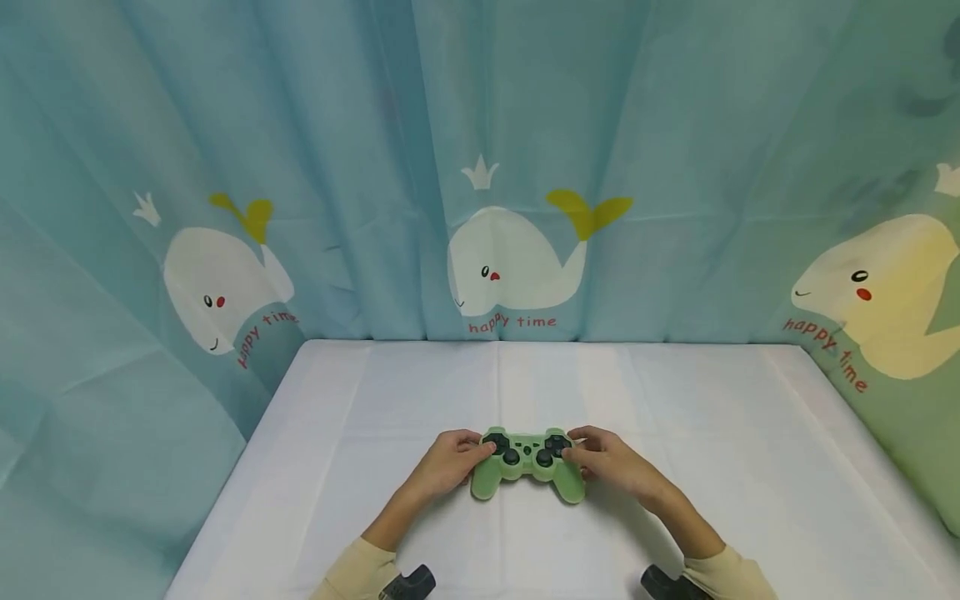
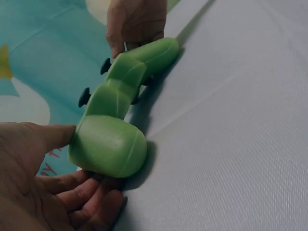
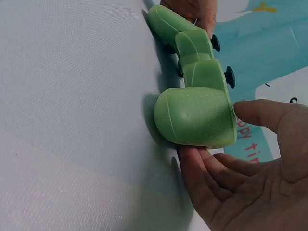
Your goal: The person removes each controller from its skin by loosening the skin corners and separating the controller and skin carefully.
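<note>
A light green game controller (image 1: 527, 468) with black buttons and two black thumbsticks is held between both hands, low over the middle of the white table. At its left end my left hand (image 1: 448, 461) grips it, thumb on top by the direction pad and fingers beneath. The right hand (image 1: 611, 458) pinches the other end the same way, thumb by the black face buttons. In the left wrist view the controller's rounded grip (image 2: 108, 147) sits between thumb and fingers. The right wrist view shows the opposite grip (image 3: 195, 118) between the right thumb and fingers.
A white cloth covers the table (image 1: 420, 383). Behind it and at both sides hangs a blue-green curtain (image 1: 360, 167) printed with white whales and red lettering. A dark device (image 1: 411, 583) is strapped at the left wrist, and a similar one (image 1: 667, 583) at the right.
</note>
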`<state>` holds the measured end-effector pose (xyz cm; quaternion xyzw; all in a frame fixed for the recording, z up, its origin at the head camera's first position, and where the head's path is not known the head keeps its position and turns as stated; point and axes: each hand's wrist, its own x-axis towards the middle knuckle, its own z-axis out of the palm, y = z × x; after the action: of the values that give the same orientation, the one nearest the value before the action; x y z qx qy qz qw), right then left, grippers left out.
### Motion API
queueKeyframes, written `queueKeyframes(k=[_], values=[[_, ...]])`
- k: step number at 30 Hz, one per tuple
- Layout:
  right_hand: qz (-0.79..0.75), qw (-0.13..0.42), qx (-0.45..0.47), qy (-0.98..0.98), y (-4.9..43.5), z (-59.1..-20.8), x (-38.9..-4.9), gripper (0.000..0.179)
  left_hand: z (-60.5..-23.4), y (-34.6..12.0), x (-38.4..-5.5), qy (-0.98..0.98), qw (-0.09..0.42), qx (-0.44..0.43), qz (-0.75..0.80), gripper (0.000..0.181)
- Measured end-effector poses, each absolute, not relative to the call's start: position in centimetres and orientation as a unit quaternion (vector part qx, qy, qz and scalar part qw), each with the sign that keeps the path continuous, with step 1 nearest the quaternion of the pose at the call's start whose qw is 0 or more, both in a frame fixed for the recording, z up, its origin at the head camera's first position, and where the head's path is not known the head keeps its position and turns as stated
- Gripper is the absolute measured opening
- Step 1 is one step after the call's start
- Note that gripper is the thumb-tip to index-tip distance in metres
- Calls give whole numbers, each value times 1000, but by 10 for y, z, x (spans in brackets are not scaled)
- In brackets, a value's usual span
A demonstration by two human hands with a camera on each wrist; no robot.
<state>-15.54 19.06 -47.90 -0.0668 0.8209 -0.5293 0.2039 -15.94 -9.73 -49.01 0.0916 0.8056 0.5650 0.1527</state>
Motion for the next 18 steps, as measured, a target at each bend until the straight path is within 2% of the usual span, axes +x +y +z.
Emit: queueKeyframes(k=[13,18], values=[[-550,170,-97,812,191,-478,-150,57,-483,-96,-157,786,152,91,592,51],[-547,142,-120,816,193,-475,-150,54,-477,-97,-159,799,119,112,578,48]])
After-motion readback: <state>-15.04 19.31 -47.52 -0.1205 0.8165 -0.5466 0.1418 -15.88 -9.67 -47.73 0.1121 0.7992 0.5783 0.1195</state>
